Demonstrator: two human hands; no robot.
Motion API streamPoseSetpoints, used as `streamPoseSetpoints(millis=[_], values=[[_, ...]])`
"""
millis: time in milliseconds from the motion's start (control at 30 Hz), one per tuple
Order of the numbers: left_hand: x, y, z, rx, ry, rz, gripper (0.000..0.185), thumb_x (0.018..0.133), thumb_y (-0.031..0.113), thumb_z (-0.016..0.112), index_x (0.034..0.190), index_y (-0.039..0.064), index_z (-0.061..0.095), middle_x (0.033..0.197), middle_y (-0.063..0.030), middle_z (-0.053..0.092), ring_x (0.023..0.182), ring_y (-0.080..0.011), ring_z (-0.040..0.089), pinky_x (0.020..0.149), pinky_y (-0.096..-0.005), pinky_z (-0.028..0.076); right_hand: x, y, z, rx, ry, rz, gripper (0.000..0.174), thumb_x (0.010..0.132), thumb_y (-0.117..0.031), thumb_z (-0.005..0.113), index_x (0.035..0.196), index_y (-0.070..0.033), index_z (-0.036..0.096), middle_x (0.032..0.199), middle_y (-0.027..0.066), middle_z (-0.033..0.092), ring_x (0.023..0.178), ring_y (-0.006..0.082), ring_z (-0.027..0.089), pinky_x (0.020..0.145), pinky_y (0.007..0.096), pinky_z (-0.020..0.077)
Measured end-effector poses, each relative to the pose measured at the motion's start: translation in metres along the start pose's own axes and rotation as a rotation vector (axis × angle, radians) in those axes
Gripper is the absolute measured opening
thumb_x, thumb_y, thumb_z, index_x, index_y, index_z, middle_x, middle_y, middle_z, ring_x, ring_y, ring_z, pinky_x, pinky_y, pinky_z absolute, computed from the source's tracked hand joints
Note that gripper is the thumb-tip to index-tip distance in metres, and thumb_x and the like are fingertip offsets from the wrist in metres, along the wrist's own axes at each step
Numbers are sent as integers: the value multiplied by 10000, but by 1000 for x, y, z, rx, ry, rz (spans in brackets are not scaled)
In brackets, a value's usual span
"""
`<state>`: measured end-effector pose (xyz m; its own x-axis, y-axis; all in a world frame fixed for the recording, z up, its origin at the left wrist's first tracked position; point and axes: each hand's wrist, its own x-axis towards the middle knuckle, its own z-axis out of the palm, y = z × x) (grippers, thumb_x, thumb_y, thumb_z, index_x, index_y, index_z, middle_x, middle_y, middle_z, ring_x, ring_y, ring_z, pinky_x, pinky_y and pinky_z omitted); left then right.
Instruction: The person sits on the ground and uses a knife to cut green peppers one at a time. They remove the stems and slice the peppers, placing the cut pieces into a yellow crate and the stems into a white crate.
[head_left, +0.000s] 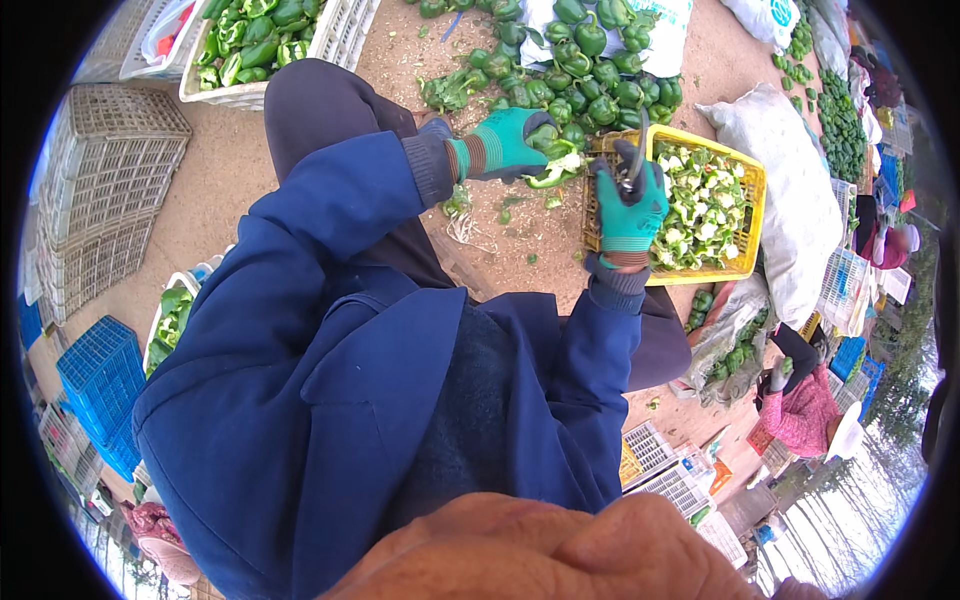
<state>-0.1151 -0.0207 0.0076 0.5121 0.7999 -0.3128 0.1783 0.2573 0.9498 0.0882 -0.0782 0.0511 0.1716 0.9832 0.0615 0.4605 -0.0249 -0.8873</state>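
Observation:
My left hand (510, 146), in a green and dark work glove, grips a cut-open green bell pepper (556, 166) with its pale inside showing. Close to its right, my right hand (631, 195), gloved alike, is closed around a tool with a curved metal blade (643, 142) that points away from me. Right beside that hand is a yellow plastic crate (757, 202), holding many pale pepper cores with green bits (697, 210). Beyond both hands lies a heap of whole green peppers (592, 82) on the ground, partly on a white sack.
At the upper left stands a white crate (352, 37) of cut peppers, near stacked grey crates (112, 195) and blue crates (105, 382). A full white sack (787, 195) lies right of the yellow crate. A person in pink (802, 412) sits at the lower right.

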Motion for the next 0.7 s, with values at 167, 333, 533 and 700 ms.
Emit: streamPoseSetpoints(millis=[167, 333, 533, 700], values=[[7, -20, 9, 514, 264, 460, 570, 698, 359, 774, 1148, 57, 597, 893, -195, 677, 833, -411, 661, 732, -492, 525, -12, 16, 26, -368, -171, 63, 435, 784, -285, 788, 1102, -19, 656, 921, 177, 667, 843, 357, 660, 726, 432, 521], [-2, -17, 10, 585, 159, 387, 636, 697, 316, 749, 1229, 25, 557, 1016, -232, 657, 892, -419, 652, 772, -490, 532, -15, 26, 40, -242, 9, -144, 351, 740, -144, 781, 1025, 8, 643, 895, 146, 647, 796, 323, 636, 701, 415, 508], [-15, 2, -4, 688, 47, 273, 663, 724, 276, 722, 1323, 71, 526, 929, -198, 668, 842, -386, 670, 748, -489, 542, 1, 55, 1, -114, -297, -113, 295, 783, -10, 693, 1073, 6, 645, 926, 65, 673, 689, 131, 609, 640, 286, 518], [-19, 14, -79, 720, 468, 253, 525, 784, 277, 704, 1246, 76, 556, 916, -163, 681, 829, -357, 680, 753, -458, 552, 38, 112, -102, -263, 120, 298, 416, 829, -41, 703, 1232, -2, 608, 1064, 108, 673, 887, 174, 642, 792, 299, 516]])
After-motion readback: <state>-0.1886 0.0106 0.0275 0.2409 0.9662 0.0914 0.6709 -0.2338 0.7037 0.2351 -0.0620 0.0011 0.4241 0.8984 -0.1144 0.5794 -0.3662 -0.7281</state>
